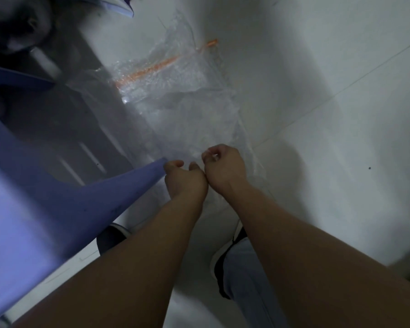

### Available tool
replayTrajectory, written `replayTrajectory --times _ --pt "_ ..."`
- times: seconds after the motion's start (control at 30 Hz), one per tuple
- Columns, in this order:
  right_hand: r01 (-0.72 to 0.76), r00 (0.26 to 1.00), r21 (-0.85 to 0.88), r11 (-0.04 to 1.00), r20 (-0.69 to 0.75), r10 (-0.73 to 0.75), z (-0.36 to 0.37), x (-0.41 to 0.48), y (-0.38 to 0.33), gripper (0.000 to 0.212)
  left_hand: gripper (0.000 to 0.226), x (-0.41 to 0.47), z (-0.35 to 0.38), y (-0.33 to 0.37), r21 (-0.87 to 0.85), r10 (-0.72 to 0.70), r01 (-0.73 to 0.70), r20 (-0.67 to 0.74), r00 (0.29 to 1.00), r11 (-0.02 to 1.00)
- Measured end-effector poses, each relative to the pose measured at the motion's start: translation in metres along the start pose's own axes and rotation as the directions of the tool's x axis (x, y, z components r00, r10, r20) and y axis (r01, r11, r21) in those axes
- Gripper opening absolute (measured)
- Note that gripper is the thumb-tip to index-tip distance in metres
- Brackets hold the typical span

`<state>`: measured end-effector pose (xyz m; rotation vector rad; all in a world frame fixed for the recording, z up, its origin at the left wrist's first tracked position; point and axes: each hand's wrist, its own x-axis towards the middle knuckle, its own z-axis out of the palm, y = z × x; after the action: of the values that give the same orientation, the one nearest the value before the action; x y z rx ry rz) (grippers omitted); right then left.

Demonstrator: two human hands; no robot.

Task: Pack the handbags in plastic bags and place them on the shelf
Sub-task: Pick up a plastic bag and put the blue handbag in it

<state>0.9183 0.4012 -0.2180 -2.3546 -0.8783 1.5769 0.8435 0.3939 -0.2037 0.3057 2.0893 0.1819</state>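
A clear plastic bag [175, 95] with an orange zip strip lies crumpled on the white tiled floor, stretching from the upper middle down to my hands. My right hand [223, 166] pinches the bag's near edge with curled fingers. My left hand [182, 178] is beside it, wrists touching, fingers curled at the same edge; the blur hides whether it grips the plastic. No handbag is clearly visible; a dark blurred shape [17, 27] sits at the upper left.
A blue plastic stool [57, 204] fills the left side, one leg ending next to my left hand. My shoes [223, 256] and a jeans leg show below my arms. White floor tiles spread to the right.
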Motion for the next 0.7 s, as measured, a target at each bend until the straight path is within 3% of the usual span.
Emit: replayTrajectory --times 0.13,0.23,0.33,0.4,0.5,0.6,0.7 --pt "0.123 0.98 0.043 0.991 -0.166 -0.114 -0.016 -0.028 -0.015 0.012 0.045 -0.029 -0.012 0.012 -0.08 -0.014 0.018 0.048 0.999 0.997" --pt "0.11 0.959 0.051 0.993 -0.267 -0.092 -0.032 -0.051 -0.028 0.016 0.051 -0.056 -0.02 0.024 -0.221 -0.026 0.052 0.12 0.992 0.974" --pt "0.088 0.962 0.26 0.962 -0.274 -0.014 -0.052 -0.075 -0.045 0.026 0.057 -0.079 -0.03 0.046 -0.341 -0.145 0.222 0.237 0.961 0.914" --pt "0.073 0.969 0.375 0.924 -0.247 0.024 -0.066 -0.092 -0.058 0.031 0.052 -0.094 -0.045 0.061 -0.304 -0.121 0.218 0.309 0.943 0.927" --pt "0.043 0.965 0.358 0.933 -0.256 0.053 -0.084 -0.115 -0.077 0.03 0.021 -0.115 -0.076 0.081 -0.127 0.184 -0.151 0.316 0.931 0.98" --pt "-0.043 0.957 0.361 0.932 -0.254 0.143 -0.092 -0.137 -0.103 0.03 0.025 -0.13 -0.116 0.107 0.031 0.41 -0.433 0.266 0.872 0.901" --pt "-0.109 0.923 0.362 0.926 -0.308 0.229 -0.094 -0.157 -0.134 0.039 0.027 -0.146 -0.166 0.138 -0.004 0.592 -0.602 0.183 0.785 0.799"
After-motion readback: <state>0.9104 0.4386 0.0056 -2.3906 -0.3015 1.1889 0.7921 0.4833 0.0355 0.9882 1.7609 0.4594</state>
